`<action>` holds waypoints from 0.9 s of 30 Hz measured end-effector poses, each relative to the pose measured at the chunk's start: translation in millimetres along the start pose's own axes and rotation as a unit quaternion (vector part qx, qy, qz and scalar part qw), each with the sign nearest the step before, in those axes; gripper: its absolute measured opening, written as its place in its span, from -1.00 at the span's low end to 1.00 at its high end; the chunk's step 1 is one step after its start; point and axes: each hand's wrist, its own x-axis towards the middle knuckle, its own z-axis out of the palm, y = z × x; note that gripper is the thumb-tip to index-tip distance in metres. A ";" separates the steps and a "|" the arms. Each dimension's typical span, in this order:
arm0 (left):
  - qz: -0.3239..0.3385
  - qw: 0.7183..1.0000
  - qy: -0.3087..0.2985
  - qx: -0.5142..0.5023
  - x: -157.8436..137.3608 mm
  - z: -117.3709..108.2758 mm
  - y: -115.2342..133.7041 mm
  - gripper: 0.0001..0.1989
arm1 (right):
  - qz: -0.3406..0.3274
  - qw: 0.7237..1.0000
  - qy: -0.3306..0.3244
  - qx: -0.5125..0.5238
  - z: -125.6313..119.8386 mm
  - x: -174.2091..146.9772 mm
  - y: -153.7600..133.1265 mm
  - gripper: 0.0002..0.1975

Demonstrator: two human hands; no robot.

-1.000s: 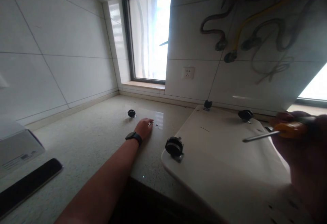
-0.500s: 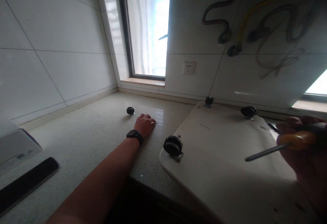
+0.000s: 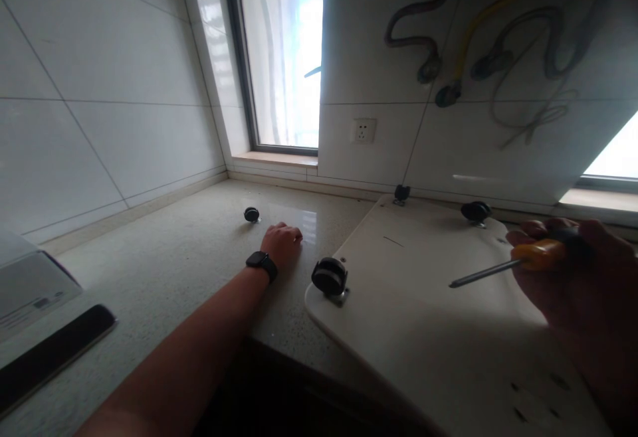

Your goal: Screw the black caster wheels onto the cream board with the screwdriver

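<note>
My right hand (image 3: 581,284) is wrapped round the orange-and-black handle of a screwdriver (image 3: 539,255). Its metal shank points left over a white board (image 3: 423,311), with the tip apart from the surface. On this board stand black caster wheels: one at the near left corner (image 3: 329,277), one at the far left (image 3: 401,193) and one at the far right (image 3: 476,212). My left hand (image 3: 282,246) rests on the countertop with its fingers curled together; what they hold, if anything, is hidden. Just left of it lies a loose caster (image 3: 252,214).
A long dark flat object (image 3: 60,357) and a white box (image 3: 34,284) lie on the speckled countertop (image 3: 164,277) at left. Behind are a tiled wall with a socket (image 3: 363,131), hoses (image 3: 423,42) and a window (image 3: 282,58). Holes show at the board's near right.
My right hand has moved left and slightly up, bringing the screwdriver farther over the board. My left fingers are curled in more. The whole view has shifted slightly.
</note>
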 end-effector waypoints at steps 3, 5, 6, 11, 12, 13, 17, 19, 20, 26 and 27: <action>-0.007 0.997 0.005 -0.077 3.2 -12.4 15.9 -0.77 | 0.069 0.993 0.013 0.098 -0.4 2.4 2.8 -0.73; -0.001 0.991 0.005 -0.136 6.8 -25.1 31.0 -0.72 | 0.065 0.988 0.006 0.140 -1.7 3.5 4.7 -0.75; 0.006 0.987 0.006 -0.163 8.1 -32.4 39.8 -0.70 | 0.056 0.987 -0.002 0.148 -2.5 4.1 5.7 -0.76; 0.060 0.966 0.001 -0.250 0.6 -69.3 92.4 -0.70 | 0.045 0.986 -0.030 0.159 -4.0 4.6 8.9 -0.77; 0.096 0.962 0.006 -0.256 -3.6 -75.5 103.4 -0.75 | 0.042 0.985 -0.034 0.164 -3.4 4.1 8.8 -0.76; 0.139 0.961 0.018 -0.238 -8.3 -81.2 113.7 -0.81 | 0.040 0.984 -0.037 0.168 -2.7 3.4 8.5 -0.75; 0.248 0.951 0.025 -0.183 -24.7 -95.9 143.3 -0.91 | 0.043 0.982 -0.055 0.178 -0.8 0.4 6.7 -0.70; 0.272 0.946 0.016 -0.177 -29.3 -99.5 149.8 -0.92 | 0.045 0.981 -0.063 0.177 -0.5 -1.0 6.1 -0.68; 0.284 0.943 0.017 -0.171 -30.8 -100.8 151.6 -0.92 | 0.046 0.981 -0.066 0.176 -0.4 -1.7 5.9 -0.68; 0.314 0.931 0.033 -0.186 -39.2 -106.7 159.7 -0.82 | 0.030 0.981 -0.081 0.175 2.7 -7.3 5.2 -0.72; 0.321 0.927 0.031 -0.191 -41.3 -107.3 162.4 -0.80 | 0.022 0.981 -0.083 0.175 3.2 -8.5 5.0 -0.73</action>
